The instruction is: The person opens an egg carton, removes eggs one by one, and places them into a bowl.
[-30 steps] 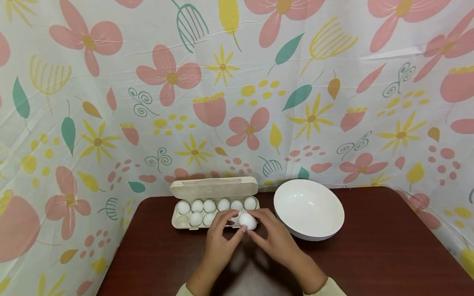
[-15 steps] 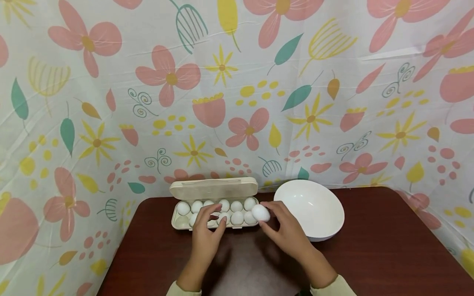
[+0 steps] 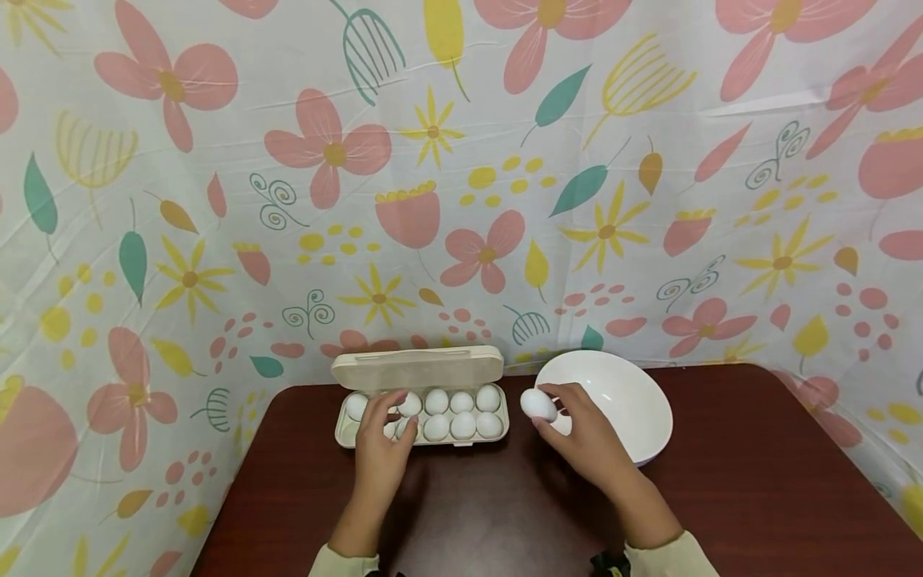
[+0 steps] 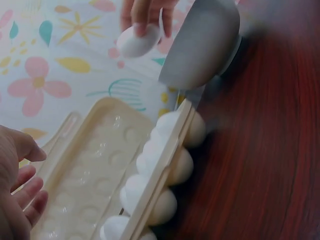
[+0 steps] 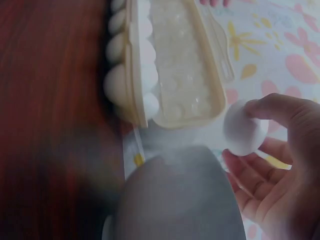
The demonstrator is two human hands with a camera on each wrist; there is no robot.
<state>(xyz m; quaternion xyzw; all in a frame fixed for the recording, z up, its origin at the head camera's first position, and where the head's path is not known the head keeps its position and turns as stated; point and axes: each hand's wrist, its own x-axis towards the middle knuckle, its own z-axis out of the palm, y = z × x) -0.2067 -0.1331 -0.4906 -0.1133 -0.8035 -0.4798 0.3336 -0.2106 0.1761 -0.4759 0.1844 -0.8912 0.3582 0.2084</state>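
Observation:
A white egg (image 3: pixel 537 405) is pinched in my right hand (image 3: pixel 555 409) just off the left rim of a white bowl (image 3: pixel 620 401). The right wrist view shows that egg (image 5: pixel 245 129) between thumb and fingers of the right hand (image 5: pixel 265 165), above the bowl (image 5: pixel 180 200). My left hand (image 3: pixel 397 410) hovers over the left part of an open beige egg carton (image 3: pixel 418 437), fingers loosely curled near an egg (image 3: pixel 409 403). In the left wrist view the left hand (image 4: pixel 20 195) holds nothing, beside the carton (image 4: pixel 110 160). Several white eggs (image 3: pixel 463 425) fill the carton.
The carton and the bowl sit near the back of a dark brown table (image 3: pixel 721 481). A flowered cloth (image 3: pixel 461 200) hangs close behind and on both sides. The carton's lid (image 3: pixel 417 367) stands open against the cloth.
My right hand has carried the egg rightward from the carton's front to the bowl's rim. My left hand let go of it and moved left over the carton's eggs.

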